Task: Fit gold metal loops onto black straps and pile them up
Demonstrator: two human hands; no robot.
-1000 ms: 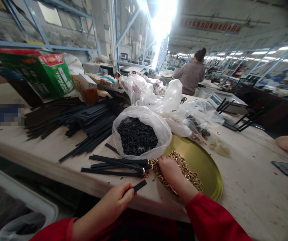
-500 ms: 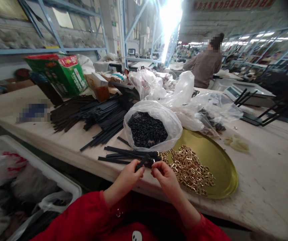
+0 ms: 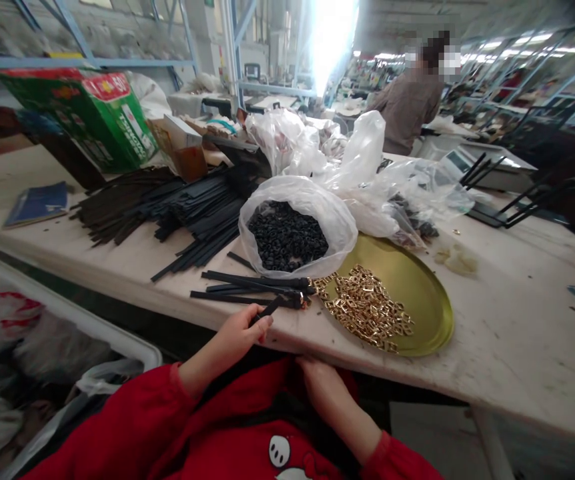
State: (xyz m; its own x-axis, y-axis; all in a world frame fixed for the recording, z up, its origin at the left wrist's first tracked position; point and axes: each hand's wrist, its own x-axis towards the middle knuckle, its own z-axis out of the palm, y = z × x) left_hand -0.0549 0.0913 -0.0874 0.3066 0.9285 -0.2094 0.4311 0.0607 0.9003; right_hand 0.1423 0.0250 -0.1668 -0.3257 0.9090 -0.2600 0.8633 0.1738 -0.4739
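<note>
Your left hand [image 3: 237, 335] pinches a black strap [image 3: 270, 308] slanting forward and rightward by the table's [image 3: 502, 313] edge; your right hand [image 3: 326, 392], lower right, hides its fingertips, grip unclear.

A narrow, flat black strap [image 3: 271, 307] is pinched between the left hand's [image 3: 240, 331] thumb and fingers, its short visible end slanting up and rightward, the rest hidden.
</note>
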